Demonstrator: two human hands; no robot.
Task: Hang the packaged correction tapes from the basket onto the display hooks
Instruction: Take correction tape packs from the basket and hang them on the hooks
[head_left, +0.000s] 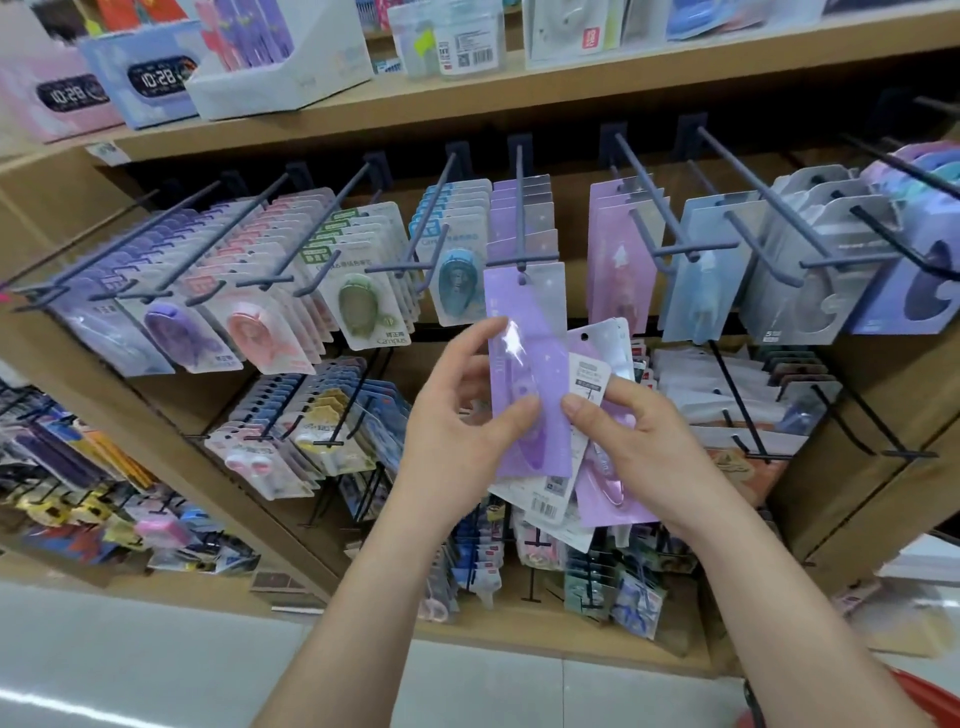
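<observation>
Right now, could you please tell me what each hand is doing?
Left hand: pinches the purple package.
Right hand: grips a stack of packages.

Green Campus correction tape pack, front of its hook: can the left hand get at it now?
Probably, once freed. The green Campus correction tape pack hangs foremost with nothing before it, but the left hand pinches a long purple carded pack.

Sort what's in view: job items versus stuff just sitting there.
Job: long purple carded correction tape pack, pinched by left hand; fanned stack of purple packs in right hand; blue-grey metal display hook.
Bystanders: green Campus tape card; pink clock box and blue clock box on the wooden top shelf.
</observation>
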